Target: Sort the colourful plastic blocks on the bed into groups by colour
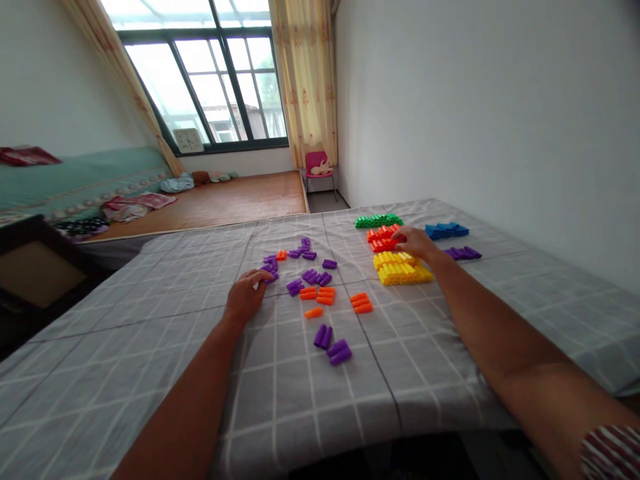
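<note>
My left hand (246,293) reaches to the purple pieces (270,265) at the left of the scattered group, its fingers closed at a purple piece. My right hand (416,241) is at the right end of the red pile (383,239), fingers bent together; what they hold, if anything, is hidden. Just nearer lies the yellow pile (403,270), and the green pile (379,221) is beyond the red one. Between my hands are loose purple pieces (316,277) and orange pieces (361,303). Closer to me are more purple pieces (340,352).
Blue pieces (447,231) and a purple row (463,253) lie right of my right hand. All rest on a grey checked cloth (320,400). Behind are a low wooden platform (240,193), a pink chair (318,163) and a window. A dark chair back (37,273) stands at the left.
</note>
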`<action>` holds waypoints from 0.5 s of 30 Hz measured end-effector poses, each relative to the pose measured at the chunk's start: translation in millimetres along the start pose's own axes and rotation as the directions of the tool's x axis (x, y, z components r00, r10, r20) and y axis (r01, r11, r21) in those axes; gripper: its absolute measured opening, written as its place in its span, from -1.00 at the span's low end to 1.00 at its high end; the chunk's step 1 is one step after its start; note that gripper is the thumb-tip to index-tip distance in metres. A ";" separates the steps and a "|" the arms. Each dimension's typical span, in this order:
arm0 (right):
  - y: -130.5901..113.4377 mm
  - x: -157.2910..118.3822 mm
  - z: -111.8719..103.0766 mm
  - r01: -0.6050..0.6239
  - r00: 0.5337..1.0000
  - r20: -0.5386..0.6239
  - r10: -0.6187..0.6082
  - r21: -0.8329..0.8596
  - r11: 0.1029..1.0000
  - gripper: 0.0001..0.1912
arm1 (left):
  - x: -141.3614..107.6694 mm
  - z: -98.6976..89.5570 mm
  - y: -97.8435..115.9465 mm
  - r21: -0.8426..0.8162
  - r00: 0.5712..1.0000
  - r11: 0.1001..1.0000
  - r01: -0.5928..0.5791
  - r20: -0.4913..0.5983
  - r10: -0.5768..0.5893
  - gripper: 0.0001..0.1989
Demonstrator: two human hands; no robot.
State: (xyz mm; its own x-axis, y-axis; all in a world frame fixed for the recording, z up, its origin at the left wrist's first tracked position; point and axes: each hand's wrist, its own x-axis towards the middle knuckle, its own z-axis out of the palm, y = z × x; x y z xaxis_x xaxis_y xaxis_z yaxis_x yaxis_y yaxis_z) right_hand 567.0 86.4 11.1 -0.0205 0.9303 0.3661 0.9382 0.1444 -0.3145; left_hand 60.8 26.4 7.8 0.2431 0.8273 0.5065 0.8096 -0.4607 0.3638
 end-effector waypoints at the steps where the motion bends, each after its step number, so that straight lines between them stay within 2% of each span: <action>1: -0.8 -0.4 0.7 0.008 1.000 0.025 -0.008 0.014 1.000 -0.75 | 0.1 -1.1 -0.6 0.005 1.000 1.000 0.008 -0.005 -0.008 -0.72; 3: -2.5 -1.2 -1.6 0.019 0.999 0.042 -0.020 0.025 0.999 -0.73 | 0.3 -3.2 -1.0 0.013 1.000 1.000 0.016 -0.013 -0.015 -0.71; 6: -12.4 -2.3 -16.0 0.017 0.998 -0.060 -0.015 0.029 0.999 -0.72 | 0.2 -5.8 0.3 0.018 0.999 1.000 0.020 -0.033 -0.019 -0.71; 8: -30.6 -4.8 -31.2 0.043 0.986 -0.166 -0.029 0.079 0.996 -0.73 | -0.3 -6.6 2.0 0.020 0.999 1.000 0.024 -0.048 -0.023 -0.71; 10: -60.6 -11.8 -45.8 0.123 0.977 -0.198 -0.085 0.187 0.975 -0.73 | -0.8 -6.4 3.7 0.021 0.999 1.000 0.023 -0.050 -0.022 -0.70; 12: -98.6 -25.2 -54.1 0.236 0.972 -0.089 -0.219 0.331 0.914 -0.70 | -1.1 -5.2 4.8 0.019 0.999 1.000 0.021 -0.044 -0.020 -0.70; 13: -117.8 -34.0 -54.8 0.291 0.945 0.019 -0.326 0.401 0.869 -0.68 | -1.1 -4.4 5.0 0.018 0.999 1.000 0.020 -0.040 -0.019 -0.70; 15: -150.8 -52.6 -49.6 0.384 0.808 0.243 -0.536 0.474 0.793 -0.69 | -1.1 -3.1 4.9 0.014 0.999 1.000 0.020 -0.039 -0.020 -0.70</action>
State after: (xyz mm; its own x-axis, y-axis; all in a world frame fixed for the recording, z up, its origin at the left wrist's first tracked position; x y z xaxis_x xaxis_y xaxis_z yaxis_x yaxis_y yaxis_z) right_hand 443.8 -1.1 82.7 -0.6035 0.7565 0.2519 0.5724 0.6310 -0.5236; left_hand 62.9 22.3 11.5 0.2061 0.8230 0.5293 0.8218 -0.4392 0.3630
